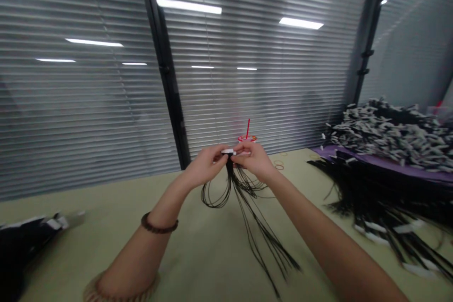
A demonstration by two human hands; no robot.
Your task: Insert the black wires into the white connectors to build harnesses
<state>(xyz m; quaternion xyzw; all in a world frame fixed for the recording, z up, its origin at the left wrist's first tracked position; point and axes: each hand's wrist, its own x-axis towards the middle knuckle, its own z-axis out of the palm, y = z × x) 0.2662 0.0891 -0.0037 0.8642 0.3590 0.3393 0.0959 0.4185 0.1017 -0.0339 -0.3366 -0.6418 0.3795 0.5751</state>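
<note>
Both hands meet over the middle of the table, pinching a bundle of black cords (230, 170) at its top, where small white end pieces (227, 151) sit together. My left hand (206, 166) grips the bundle from the left, thumb and fingers closed near the white pieces. From the right, my right hand (256, 162) has its thumb and fingertips closed at the same spot. Below the hands the cords hang in loops, and their loose ends (279, 250) trail towards the front right. The fingers partly cover the gathered top.
At right, a big heap of white-ended black cords (396, 132) lies on purple material (339, 153), with more cord bundles (357, 188) in front. Rubber bands (279, 165) lie beyond my right hand. A red straw (248, 128) rises behind. Another dark bundle (28, 238) lies left. Blinds (88, 118) line the back.
</note>
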